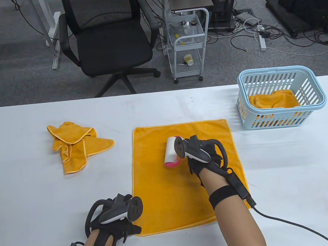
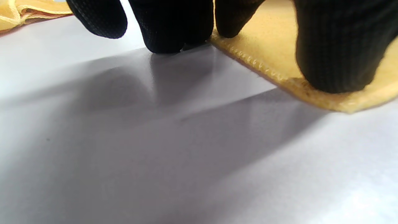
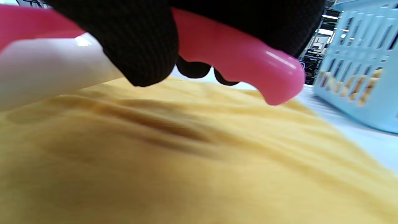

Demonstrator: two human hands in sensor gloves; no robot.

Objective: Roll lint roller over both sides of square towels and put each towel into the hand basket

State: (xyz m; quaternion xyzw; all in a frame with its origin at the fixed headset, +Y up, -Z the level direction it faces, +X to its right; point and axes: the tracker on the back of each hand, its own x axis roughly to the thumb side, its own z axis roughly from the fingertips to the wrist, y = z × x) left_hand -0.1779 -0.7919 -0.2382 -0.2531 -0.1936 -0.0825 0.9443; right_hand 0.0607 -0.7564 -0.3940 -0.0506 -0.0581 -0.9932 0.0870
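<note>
Right hand (image 1: 198,157) grips pink-handled lint roller (image 1: 170,152), roller resting on flat orange towel (image 1: 159,188) mid-tabletop (image 1: 27,187). Left hand (image 1: 115,221), fingers straight, presses towel's near-left corner. Crumpled towel (image 1: 75,144) left of flat towel; blue basket (image 1: 281,99) to its right holds another towel (image 1: 273,99).

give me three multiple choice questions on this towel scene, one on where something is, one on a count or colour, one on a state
1. Where does the crumpled towel lie?
A. in the basket
B. on the table, left of the flat towel
C. on the chair

2. What colour is the basket?
A. light blue
B. red
C. black

3. What is the right hand doing?
A. resting idle on the table
B. lifting the basket
C. gripping the lint roller on the flat towel

Answers:
1 B: the crumpled towel lies on the table, left of the flat towel.
2 A: the basket is light blue, with another orange towel inside.
3 C: the right hand grips the lint roller on the flat towel, while the left hand presses its near corner.
</note>
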